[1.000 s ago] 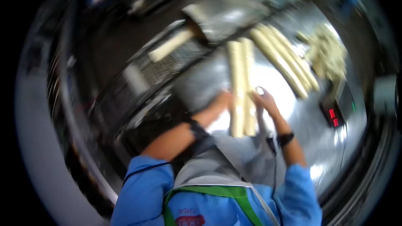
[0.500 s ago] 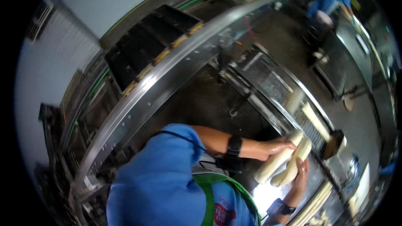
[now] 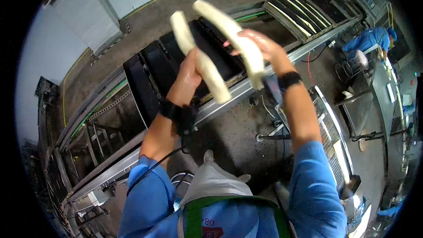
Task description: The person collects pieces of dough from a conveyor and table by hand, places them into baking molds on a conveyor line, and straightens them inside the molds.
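My left hand is closed around the middle of a long pale dough roll. A second dough roll, slightly curved and blurred, is gripped in my right hand. Both rolls hang side by side, apart from each other, above a black baking tray with long channels. The tray rests on a metal conveyor. Part of its channels is hidden behind my hands and the dough.
The conveyor's steel rail crosses in front of me. Farther along sit trays with dough strips. At right are a mesh conveyor with a dough piece and a co-worker in blue by a metal table.
I have turned from the work surface on the right toward the conveyor. The two dough rolls, held together before, are now apart, one in each hand, over the black tray.
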Motion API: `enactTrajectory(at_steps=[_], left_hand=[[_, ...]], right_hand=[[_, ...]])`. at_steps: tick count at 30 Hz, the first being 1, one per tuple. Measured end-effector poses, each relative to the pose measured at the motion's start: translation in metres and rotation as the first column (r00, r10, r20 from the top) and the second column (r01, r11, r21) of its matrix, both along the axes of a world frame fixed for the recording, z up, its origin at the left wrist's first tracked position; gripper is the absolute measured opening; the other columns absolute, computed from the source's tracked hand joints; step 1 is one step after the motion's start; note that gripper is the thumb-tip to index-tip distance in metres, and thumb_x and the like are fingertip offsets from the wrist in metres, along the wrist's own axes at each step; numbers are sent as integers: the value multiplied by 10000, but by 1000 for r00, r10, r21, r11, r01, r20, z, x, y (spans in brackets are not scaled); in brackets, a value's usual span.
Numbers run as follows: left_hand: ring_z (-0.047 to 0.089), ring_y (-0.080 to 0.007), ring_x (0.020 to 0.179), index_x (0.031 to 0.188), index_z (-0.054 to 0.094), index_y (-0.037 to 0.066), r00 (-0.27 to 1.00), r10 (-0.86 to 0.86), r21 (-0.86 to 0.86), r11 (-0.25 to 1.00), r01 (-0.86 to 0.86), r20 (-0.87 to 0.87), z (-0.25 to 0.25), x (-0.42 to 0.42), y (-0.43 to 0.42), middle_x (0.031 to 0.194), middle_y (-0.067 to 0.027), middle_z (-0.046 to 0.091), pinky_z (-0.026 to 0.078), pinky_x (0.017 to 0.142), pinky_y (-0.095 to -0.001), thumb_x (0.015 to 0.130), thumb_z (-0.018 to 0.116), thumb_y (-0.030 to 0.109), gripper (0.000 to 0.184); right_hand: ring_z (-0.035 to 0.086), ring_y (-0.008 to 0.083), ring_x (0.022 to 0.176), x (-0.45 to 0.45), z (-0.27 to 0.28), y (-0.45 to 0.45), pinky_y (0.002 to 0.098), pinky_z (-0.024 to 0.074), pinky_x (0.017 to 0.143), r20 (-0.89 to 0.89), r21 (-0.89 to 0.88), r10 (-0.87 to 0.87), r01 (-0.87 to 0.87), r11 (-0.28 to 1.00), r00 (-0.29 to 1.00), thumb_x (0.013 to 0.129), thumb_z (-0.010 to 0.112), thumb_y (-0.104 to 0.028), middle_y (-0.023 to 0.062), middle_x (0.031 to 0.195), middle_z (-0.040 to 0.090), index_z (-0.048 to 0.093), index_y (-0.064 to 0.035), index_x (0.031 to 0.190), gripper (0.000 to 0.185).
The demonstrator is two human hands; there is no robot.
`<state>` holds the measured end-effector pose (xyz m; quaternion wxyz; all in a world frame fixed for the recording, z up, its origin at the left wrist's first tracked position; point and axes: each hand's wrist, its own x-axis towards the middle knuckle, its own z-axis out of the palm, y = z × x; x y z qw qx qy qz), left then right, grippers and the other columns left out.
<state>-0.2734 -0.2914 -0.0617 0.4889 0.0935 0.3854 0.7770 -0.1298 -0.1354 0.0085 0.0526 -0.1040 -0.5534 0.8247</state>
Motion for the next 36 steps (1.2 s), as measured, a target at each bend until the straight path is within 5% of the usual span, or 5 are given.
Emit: enactTrajectory(at_steps=[4, 20, 27, 29, 36], left_hand=[[445, -207, 907, 1261, 91, 150, 994, 14, -511, 857, -69, -111, -42, -14, -23, 1123, -94, 357, 405, 707, -336, 765, 507, 126, 647], [435, -198, 903, 1089, 432, 27, 627, -585, -491, 800, 344, -515, -123, -34, 11, 1062, -77, 454, 370, 744, -273, 686, 442, 53, 404], [462, -167, 818, 977, 453, 5, -778, -27, -433, 843, 320, -628, -50, -12, 93, 847, -100, 492, 358, 721, -282, 625, 416, -27, 355], [430, -163, 573, 877, 453, 8, -128, -808, -813, 546, 200, -575, -37, 9, 120, 675, -51, 408, 364, 547, -257, 646, 418, -17, 235], [358, -218, 658, 974, 418, 83, 529, -532, -621, 784, 12, -661, -82, 4, 163, 757, -55, 387, 317, 588, -338, 777, 411, 144, 206]], right_hand=[[509, 196, 854, -72, -76, -17, 283, 416, 706, 428, 769, -260, -198, 607, 866, 686, 561, -400, 131, 1003, 511, 432, -2, 1092, 583], [390, 237, 991, 13, -90, -63, 344, 355, 769, -14, 964, -410, -97, -249, 912, 644, 574, -198, 69, 1008, 451, 555, -130, 915, 281], [457, 298, 891, 334, -125, -138, 375, 391, 761, -98, 993, -801, 116, -35, 590, 636, 620, -142, 131, 925, 462, 488, -69, 987, 382], [436, 281, 953, 424, -139, -151, 388, 402, 778, 254, 965, -919, -146, 219, 300, 635, 613, -108, 156, 996, 446, 448, -92, 1080, 475], [410, 266, 985, 544, -183, -67, 431, 346, 750, 81, 947, -996, -307, 91, -47, 676, 526, -207, 90, 1013, 473, 492, -111, 997, 336]])
